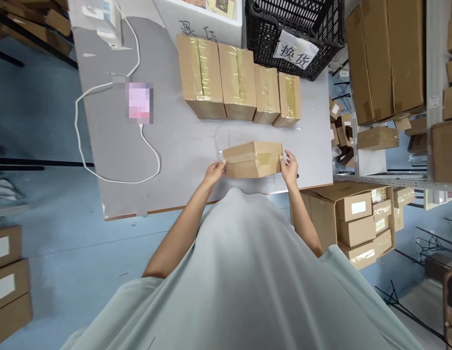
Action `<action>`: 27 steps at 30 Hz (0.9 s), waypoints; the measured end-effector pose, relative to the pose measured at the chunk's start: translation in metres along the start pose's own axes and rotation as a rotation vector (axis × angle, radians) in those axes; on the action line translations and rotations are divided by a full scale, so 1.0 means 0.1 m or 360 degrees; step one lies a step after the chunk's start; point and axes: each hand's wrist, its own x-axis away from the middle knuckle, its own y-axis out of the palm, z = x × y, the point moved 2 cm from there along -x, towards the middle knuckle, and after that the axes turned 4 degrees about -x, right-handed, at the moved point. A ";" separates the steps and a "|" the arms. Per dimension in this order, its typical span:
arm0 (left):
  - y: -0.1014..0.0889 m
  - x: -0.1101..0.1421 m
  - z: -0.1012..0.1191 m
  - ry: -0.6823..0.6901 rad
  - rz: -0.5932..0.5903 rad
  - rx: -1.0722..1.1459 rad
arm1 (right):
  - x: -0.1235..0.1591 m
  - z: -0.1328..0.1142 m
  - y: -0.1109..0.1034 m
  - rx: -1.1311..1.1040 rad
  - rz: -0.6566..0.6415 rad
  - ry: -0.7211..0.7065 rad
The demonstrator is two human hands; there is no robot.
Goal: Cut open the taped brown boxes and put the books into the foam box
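Note:
A small cardboard box [242,167] with clear tape across it is at the near edge of the grey table, slightly tilted, between my two hands. My left hand [215,172] grips its left end, the thumb towards the top. At the opposite end, my right hand [290,166] holds the box with the thumb against its side and the fingers curved behind. The fingertips of both hands are partly hidden. Just beyond it, several taped cardboard boxes [240,85] stand in a row.
A grey table [182,165] carries a white cable [160,163] joined to a blurred pink item [139,100]. Behind the row are a white foam bin [226,30] and a black plastic crate [260,46]. An open carton [322,206] of smaller boxes stands on the right, beside shelving.

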 end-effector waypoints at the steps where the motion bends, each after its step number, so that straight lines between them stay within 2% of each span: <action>1: 0.05 0.02 -0.01 -0.0022 -0.0026 0.0033 | 0.04 -0.06 -0.01 0.0034 -0.0002 -0.0045; 4: 0.13 0.09 -0.01 -0.0035 -0.0042 0.0093 | 0.19 -0.23 0.04 0.0047 -0.0158 -0.0165; 6: 0.08 0.12 0.00 -0.0012 0.0015 0.0112 | 0.26 -0.28 0.11 0.0070 -0.0168 -0.0184; 8: -0.06 0.14 -0.01 0.0053 0.0136 0.0104 | 0.28 -0.25 0.17 0.0039 -0.0131 -0.0134; 11: -0.37 0.23 -0.07 0.0148 0.0333 0.0027 | 0.28 -0.08 0.29 -0.0112 -0.0216 -0.0026; 14: -0.62 0.35 -0.14 0.0131 0.0457 -0.0076 | 0.28 0.12 0.47 -0.0181 -0.0344 0.0056; 16: -0.70 0.40 -0.17 0.0110 0.0495 -0.0091 | 0.28 0.22 0.58 -0.0175 -0.0387 0.0102; 19: -0.71 0.41 -0.14 0.0114 0.0490 -0.0035 | 0.22 0.28 0.72 -0.0091 -0.0399 0.0110; 23: -0.66 0.37 -0.09 0.0159 0.0494 0.0012 | 0.11 0.24 0.82 0.0100 -0.0283 0.0065; 27: -0.66 0.31 -0.19 0.0078 0.0497 0.0148 | 0.04 0.21 0.85 -0.0020 -0.0343 0.0145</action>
